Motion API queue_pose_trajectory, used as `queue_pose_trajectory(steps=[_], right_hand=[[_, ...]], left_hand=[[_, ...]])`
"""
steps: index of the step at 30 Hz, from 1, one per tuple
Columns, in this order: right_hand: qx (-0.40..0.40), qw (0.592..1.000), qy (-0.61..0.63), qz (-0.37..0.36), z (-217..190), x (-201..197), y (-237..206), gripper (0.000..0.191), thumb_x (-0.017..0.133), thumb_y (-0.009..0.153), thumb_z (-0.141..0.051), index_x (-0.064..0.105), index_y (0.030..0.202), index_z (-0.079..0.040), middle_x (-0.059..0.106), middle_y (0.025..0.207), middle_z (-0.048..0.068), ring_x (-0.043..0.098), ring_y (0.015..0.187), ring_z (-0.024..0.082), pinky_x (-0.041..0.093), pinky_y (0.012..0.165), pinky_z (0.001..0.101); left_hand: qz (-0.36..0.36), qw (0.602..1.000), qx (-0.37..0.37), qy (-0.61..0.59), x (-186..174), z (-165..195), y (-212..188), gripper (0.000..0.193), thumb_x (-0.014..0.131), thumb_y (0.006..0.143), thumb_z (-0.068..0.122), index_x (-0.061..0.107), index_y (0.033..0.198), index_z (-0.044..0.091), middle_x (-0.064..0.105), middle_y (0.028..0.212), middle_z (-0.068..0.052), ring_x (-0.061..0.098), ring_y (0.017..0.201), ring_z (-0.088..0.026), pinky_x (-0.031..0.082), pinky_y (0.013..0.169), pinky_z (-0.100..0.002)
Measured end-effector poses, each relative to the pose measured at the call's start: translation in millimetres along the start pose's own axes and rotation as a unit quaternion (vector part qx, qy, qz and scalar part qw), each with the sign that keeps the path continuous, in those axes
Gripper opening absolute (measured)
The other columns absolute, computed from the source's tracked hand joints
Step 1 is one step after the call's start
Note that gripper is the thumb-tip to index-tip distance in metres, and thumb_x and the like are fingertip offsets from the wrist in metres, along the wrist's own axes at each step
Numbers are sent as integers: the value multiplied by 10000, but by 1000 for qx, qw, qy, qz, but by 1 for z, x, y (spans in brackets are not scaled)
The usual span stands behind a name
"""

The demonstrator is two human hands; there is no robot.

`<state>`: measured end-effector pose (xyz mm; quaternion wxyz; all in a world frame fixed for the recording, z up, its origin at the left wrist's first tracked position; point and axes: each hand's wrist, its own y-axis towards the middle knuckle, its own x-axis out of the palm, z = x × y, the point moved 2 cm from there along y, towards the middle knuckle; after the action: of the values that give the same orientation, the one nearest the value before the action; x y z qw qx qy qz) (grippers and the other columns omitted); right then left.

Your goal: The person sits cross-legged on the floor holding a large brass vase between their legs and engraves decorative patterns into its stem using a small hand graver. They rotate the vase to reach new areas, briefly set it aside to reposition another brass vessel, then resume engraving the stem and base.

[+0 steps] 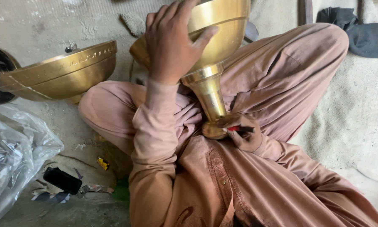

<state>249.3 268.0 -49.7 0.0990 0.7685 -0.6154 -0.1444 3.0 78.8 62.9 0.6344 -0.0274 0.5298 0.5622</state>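
I sit cross-legged on the floor in brownish-pink clothes with a brass goblet-shaped vessel [214,59] tipped across my lap, bowl away from me and foot toward my chest. My left hand [170,40] grips the outside of the bowl, fingers spread over its curve. My right hand [243,134] rests at the foot of the stem and holds a small red-and-black tool [239,128] against the brass base.
A second brass bowl [58,75] lies tilted at the left. A crumpled clear plastic bag [12,155] is at the lower left beside a dark flat object [63,180] and small scraps. Dark cloth [365,33] lies at the top right on beige matting [357,117].
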Motion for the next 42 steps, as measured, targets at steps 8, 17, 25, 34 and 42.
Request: queue_pose_trajectory(steps=[8,17,25,34,42], right_hand=[[20,997,-2,-76,-20,-11,11,112,619,1003,-77,658,1092,-20,738,1140,179,740,1063,287,589,990,405],[137,984,62,91,3,-4,23,114,664,984,-25,635,1092,-3,765,1144,147,728,838,105,593,710,226],[155,978,-35,134,-5,4,42,142,706,962,35,673,1097,67,738,1107,101,681,925,110,537,846,232],[194,971,-61,126,2,-2,41,140,799,939,-4,660,934,13,732,947,55,644,791,65,512,716,215],[215,974,-68,28,-6,-7,46,123,794,897,-29,673,904,-7,773,923,68,686,748,64,551,672,222]], left_hand=[[59,961,-184,-195,-17,-36,-41,494,773,953,553,650,795,101,577,705,48,513,627,-67,418,658,-273],[259,832,-309,-382,-18,-90,-122,466,687,1050,299,439,741,54,370,727,45,309,726,-96,254,671,-324],[240,841,-290,-388,-12,-94,-120,481,670,1069,235,359,737,76,319,724,55,270,720,-76,213,635,-289],[237,872,-271,-331,-13,-94,-118,483,693,1066,261,405,740,51,348,729,40,305,731,-90,257,649,-289],[247,870,-274,-326,-11,-94,-118,491,699,1055,273,418,714,58,363,711,37,312,704,-85,261,662,-301]])
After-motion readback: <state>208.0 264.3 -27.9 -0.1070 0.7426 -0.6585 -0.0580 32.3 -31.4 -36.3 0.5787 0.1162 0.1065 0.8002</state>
